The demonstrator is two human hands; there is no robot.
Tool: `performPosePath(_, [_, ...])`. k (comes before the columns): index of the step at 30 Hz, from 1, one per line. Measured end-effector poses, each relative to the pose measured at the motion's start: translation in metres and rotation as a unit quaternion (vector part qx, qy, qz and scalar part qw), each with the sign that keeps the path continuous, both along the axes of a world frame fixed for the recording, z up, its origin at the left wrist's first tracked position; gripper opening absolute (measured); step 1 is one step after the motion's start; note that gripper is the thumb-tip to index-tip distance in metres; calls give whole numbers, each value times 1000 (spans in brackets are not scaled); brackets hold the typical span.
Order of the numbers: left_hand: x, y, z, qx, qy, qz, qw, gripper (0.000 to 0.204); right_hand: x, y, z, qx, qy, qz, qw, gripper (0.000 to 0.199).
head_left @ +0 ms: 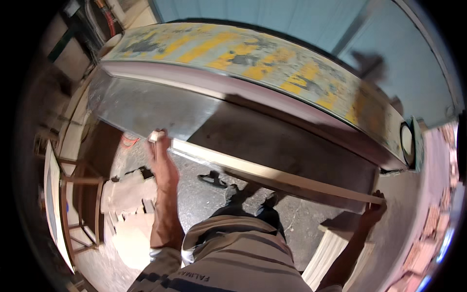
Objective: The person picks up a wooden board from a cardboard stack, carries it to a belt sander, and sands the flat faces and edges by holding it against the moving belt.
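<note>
The strip [272, 172] spans the gap between the hands — left hand [161, 152] closed round one end, right hand [374, 210] gripping the other. It lies along the table's [146, 104] near edge, long axis slanting from upper left to lower right.

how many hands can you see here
2: the left hand holds the pale wooden strip at its left end, and the right hand holds its right end.
</note>
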State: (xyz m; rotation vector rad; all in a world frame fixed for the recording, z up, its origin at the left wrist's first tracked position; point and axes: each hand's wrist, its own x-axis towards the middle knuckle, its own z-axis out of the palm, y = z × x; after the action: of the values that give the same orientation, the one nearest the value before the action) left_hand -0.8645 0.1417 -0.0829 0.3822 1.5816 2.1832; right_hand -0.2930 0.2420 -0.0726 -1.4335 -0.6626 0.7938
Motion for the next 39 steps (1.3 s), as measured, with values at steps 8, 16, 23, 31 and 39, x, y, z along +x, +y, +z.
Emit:
performPosePath(8, [39, -72, 5, 59, -243, -172, 953, 60, -2, -51, -15, 71, 68, -12, 995, 50])
performPosePath(16, [87, -104, -49, -9, -348, -294, 890, 41, -4, -130, -69, 56, 219, -60, 972, 42])
performPosePath(23, [95, -93, 41, -48, -342, -495, 798, 59, 9, -187, -94, 2, 335, -5, 942, 47])
performPosePath(31, [182, -17, 41, 68, 89, -346, 931, 50, 92, -264, -124, 99, 448, -3, 889, 65])
performPosePath(39, [375, -23, 98, -17, -176, -523, 834, 81, 95, -368, -140, 194, 384, -271, 861, 61])
